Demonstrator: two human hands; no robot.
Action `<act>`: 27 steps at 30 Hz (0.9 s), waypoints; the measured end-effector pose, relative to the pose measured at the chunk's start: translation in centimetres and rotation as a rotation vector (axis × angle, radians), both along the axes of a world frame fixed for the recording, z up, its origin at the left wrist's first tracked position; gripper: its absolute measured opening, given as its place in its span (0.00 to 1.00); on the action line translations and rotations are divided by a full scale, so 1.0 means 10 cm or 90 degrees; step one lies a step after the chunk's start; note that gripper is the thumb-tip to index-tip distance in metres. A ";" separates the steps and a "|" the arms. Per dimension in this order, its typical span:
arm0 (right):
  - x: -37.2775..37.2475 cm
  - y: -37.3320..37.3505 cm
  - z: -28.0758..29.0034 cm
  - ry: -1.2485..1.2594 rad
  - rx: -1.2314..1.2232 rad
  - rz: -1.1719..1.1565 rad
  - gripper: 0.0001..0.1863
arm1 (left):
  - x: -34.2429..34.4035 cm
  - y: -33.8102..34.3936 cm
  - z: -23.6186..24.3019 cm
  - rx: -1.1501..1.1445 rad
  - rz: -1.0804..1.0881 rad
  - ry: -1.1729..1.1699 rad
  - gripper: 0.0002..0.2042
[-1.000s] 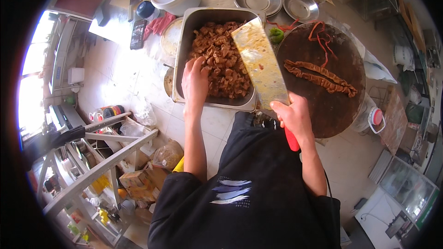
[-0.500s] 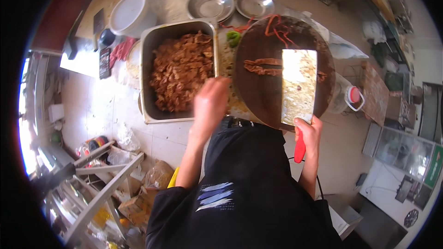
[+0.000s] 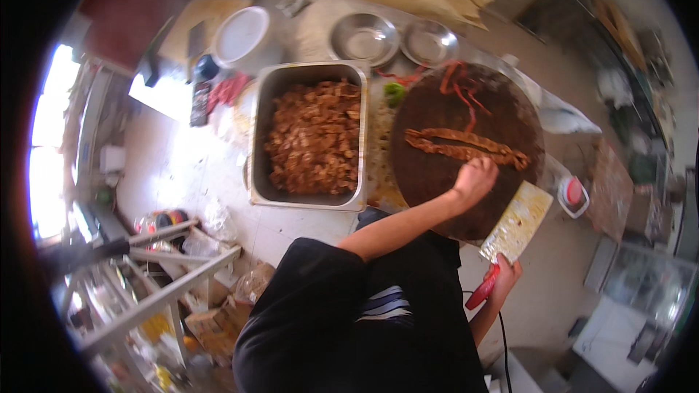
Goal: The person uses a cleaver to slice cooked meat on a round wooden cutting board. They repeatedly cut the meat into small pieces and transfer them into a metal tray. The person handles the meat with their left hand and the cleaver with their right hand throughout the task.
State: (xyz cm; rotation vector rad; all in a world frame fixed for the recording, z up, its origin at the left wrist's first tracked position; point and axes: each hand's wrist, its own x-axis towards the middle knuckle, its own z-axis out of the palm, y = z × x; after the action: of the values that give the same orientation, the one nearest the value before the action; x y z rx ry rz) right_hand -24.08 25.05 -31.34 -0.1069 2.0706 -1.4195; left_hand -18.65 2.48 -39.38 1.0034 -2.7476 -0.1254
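Observation:
My right hand (image 3: 502,276) is wrapped round the red handle of a cleaver (image 3: 518,222). Its broad, smeared blade tilts up to the right, past the near right edge of a round wooden chopping block (image 3: 437,196). Across the block lies a long, looped strip of browned meat (image 3: 455,138). My left hand (image 3: 477,178) reaches over from the left, its fingers bunched together at the near edge of that strip; the fingertips are partly hidden. Left of the block stands a deep metal pan (image 3: 255,153) with many chopped brown meat pieces (image 3: 313,138) in it.
Red strings (image 3: 459,84) lie on the block's far side, beside a green pepper-like piece (image 3: 394,94). Two metal bowls (image 3: 364,40) and a white-lidded tub (image 3: 242,35) stand behind. At the right is a red-capped clear jug (image 3: 574,193); a metal frame (image 3: 171,295) stands lower left.
My left hand has moved from the pan's near right edge to the meat on the block. The cleaver has dropped toward me and tilted right, off the middle of the block. The whole view has shifted.

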 end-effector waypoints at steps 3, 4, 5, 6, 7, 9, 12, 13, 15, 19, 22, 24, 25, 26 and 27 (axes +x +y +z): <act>0.04 0.04 -0.09 -0.006 -0.020 0.013 0.07 | 0.00 -0.07 -0.11 -0.089 -0.018 0.007 0.14; 0.03 0.02 -0.11 -0.007 -0.027 0.022 0.07 | 0.04 -0.08 -0.06 -0.021 -0.002 0.000 0.13; 0.03 0.00 -0.14 -0.012 -0.029 0.039 0.07 | 0.10 -0.09 -0.03 0.048 0.014 -0.005 0.13; 0.02 -0.01 -0.13 -0.008 -0.027 0.048 0.07 | 0.08 -0.08 -0.05 0.037 -0.020 0.003 0.12; 0.01 -0.02 -0.12 -0.004 -0.025 0.055 0.06 | 0.07 -0.07 -0.09 0.027 -0.056 0.010 0.11; -0.06 -0.06 -0.20 0.008 -0.025 0.072 0.07 | 0.07 -0.02 -0.16 0.022 -0.061 0.036 0.09; -0.13 -0.18 -0.21 0.010 -0.015 0.093 0.08 | -0.05 0.07 -0.15 0.017 0.014 -0.018 0.10; -0.16 -0.20 -0.21 0.009 -0.005 0.108 0.08 | -0.05 0.03 -0.07 -0.018 -0.038 -0.060 0.11; -0.15 -0.23 -0.22 0.004 0.005 0.133 0.08 | -0.14 -0.10 -0.24 0.057 -0.085 -0.033 0.11; -0.19 -0.29 -0.26 0.019 -0.027 0.130 0.08 | 0.34 -0.39 0.29 0.150 -0.046 0.166 0.09; -0.18 -0.32 -0.24 0.032 -0.017 0.135 0.07 | 1.12 -0.54 0.70 0.138 0.035 0.262 0.07; -0.23 -0.31 -0.27 0.057 0.013 0.126 0.07 | 1.68 -0.67 0.75 0.107 0.109 0.357 0.07; -0.22 -0.32 -0.26 0.055 0.010 0.122 0.07 | 2.00 -0.71 0.81 0.098 0.147 0.381 0.07; -0.21 -0.33 -0.23 0.052 0.008 0.123 0.07 | 2.33 -0.70 0.83 0.086 0.198 0.379 0.07; -0.21 -0.35 -0.22 0.054 0.004 0.121 0.07 | 2.62 -0.71 0.82 0.072 0.245 0.383 0.08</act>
State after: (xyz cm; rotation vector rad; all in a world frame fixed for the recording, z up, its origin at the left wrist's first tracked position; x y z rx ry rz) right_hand -26.14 21.53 -33.57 -0.3568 2.0717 -1.3120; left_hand 7.56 -4.61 -31.22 1.2561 -1.9942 -0.4422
